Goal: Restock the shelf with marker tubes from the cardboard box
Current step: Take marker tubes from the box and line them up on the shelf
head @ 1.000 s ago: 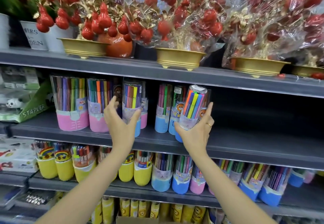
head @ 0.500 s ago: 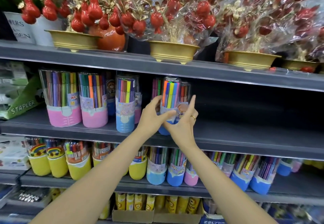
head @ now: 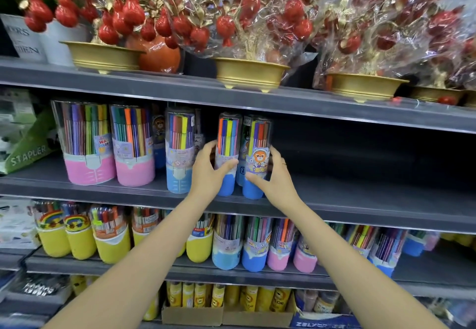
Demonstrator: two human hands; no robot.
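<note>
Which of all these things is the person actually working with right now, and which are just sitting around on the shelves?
In the job:
left hand on a blue marker tube
right hand on a second blue tube
middle shelf

Just there:
pink tubes
yellow tubes
gold pots of red fruit
stapler box

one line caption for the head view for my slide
Left hand and right hand each grip a blue-based marker tube on the grey shelf.
</note>
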